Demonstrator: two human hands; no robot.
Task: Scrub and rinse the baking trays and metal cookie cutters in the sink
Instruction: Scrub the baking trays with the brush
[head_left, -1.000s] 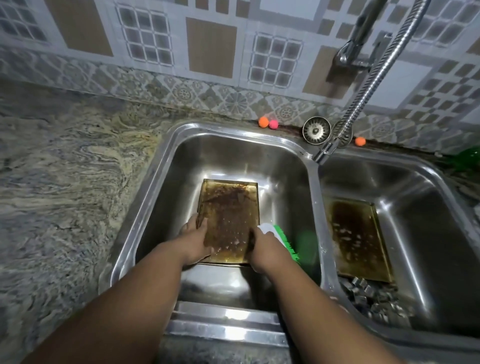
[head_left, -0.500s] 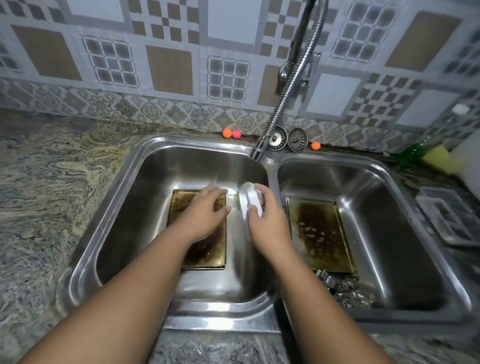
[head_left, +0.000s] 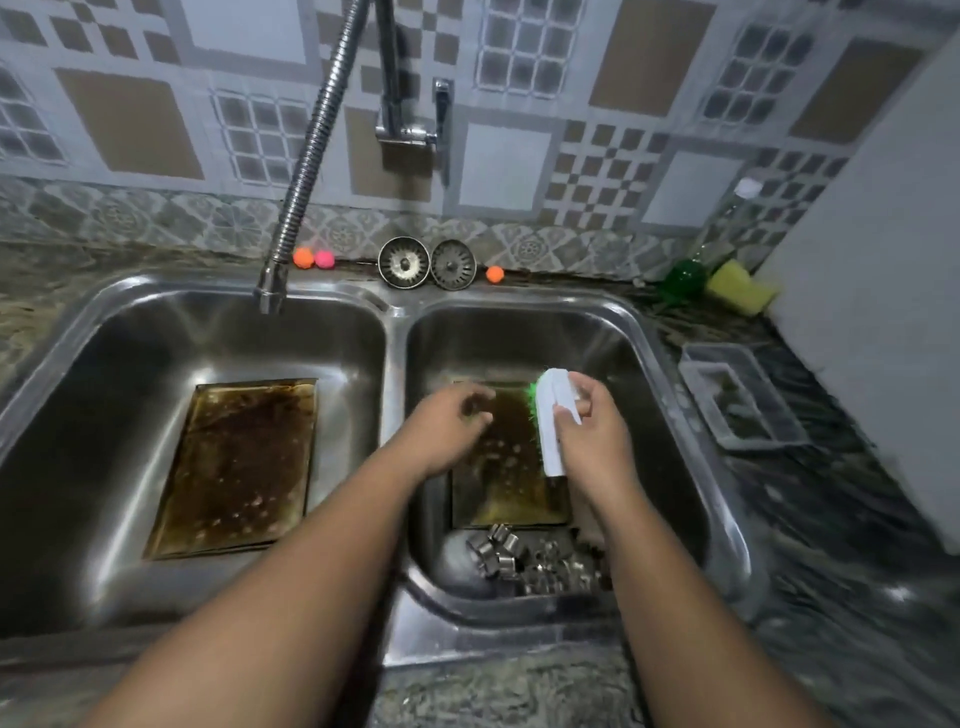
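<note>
The right hand (head_left: 592, 441) is clamped round a white brush (head_left: 551, 415), whose green bristles show along its left edge. The left hand (head_left: 447, 426) is a little apart from it, loosely curled and holding nothing. Both are over the tray (head_left: 511, 493) lying flat in the right basin of the sink (head_left: 397, 322); whether the left hand touches it I cannot tell. The step looks like scrubbing this tray. To do it well, press the left hand flat on the tray's left edge, since it will likely slide on wet steel, then turn the bristles fully down and work the brown crust in short, overlapping strokes. The cutters (head_left: 524, 561) are heaped just beside the tray's near end, so keep strokes short there. The second tray (head_left: 239, 467) lies in the left basin, under the spout (head_left: 270, 293), which would need swinging over for the rinse.
</note>
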